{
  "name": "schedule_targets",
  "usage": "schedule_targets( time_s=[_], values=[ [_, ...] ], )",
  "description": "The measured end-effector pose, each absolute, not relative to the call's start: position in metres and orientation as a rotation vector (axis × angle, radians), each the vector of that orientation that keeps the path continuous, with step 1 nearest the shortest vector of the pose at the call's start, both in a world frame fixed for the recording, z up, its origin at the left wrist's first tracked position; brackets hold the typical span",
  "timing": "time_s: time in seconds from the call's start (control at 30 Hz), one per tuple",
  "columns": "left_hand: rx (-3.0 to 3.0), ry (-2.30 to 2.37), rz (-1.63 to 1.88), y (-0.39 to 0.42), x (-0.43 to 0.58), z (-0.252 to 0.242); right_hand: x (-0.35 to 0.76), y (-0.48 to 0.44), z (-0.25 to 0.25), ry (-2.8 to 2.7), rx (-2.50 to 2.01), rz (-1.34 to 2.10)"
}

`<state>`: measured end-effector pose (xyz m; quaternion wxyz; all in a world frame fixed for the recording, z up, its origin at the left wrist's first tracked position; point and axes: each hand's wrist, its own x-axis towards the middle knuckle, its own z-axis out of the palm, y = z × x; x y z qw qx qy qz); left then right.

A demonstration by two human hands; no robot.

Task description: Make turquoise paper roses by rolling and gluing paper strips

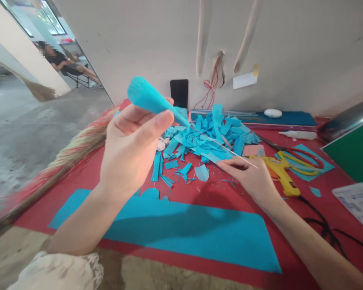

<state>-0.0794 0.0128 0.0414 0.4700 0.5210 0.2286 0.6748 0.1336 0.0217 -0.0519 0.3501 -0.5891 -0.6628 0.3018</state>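
Note:
My left hand (133, 141), raised over the left of the table, pinches a rolled blue crepe paper petal (148, 96) between thumb and fingers. The petal is wide and rounded at its upper left end and narrows toward a thin pale wire stem (220, 144). That stem slants down to the right and passes in front of my right hand (251, 173). My right fingertips are closed at the end of a blue paper strip (211, 156) by the scrap pile. A long blue crepe paper sheet (181, 229) lies flat below both hands.
Blue paper scraps (205, 135) are heaped on the red table (187, 197). To the right lie a yellow glue gun (280, 173) with its black cord, scissors (305, 159) and a white glue bottle (299, 135). A black phone (179, 93) leans on the wall. One person (60, 60) sits far left.

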Motion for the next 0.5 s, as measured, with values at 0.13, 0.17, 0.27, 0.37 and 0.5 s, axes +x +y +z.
schedule_targets(
  time_s=[0.13, 0.17, 0.27, 0.37, 0.5],
  values=[
    [1.354, 0.593, 1.770, 0.008, -0.083, 0.043, 0.130, 0.037, -0.036, -1.747, -1.580, 0.718],
    [1.360, 0.605, 1.747, 0.007, -0.083, 0.043, 0.128, 0.042, -0.032, -1.763, -1.594, 0.717],
    [1.362, 0.622, 1.631, 0.004, -0.084, 0.042, 0.120, 0.058, -0.020, -1.827, -1.634, 0.722],
    [1.351, 0.624, 1.574, 0.003, -0.084, 0.042, 0.113, 0.075, -0.014, -1.911, -1.652, 0.719],
    [1.357, 0.599, 1.577, 0.003, -0.085, 0.041, 0.109, 0.097, -0.012, -2.002, -1.654, 0.694]
  ],
)
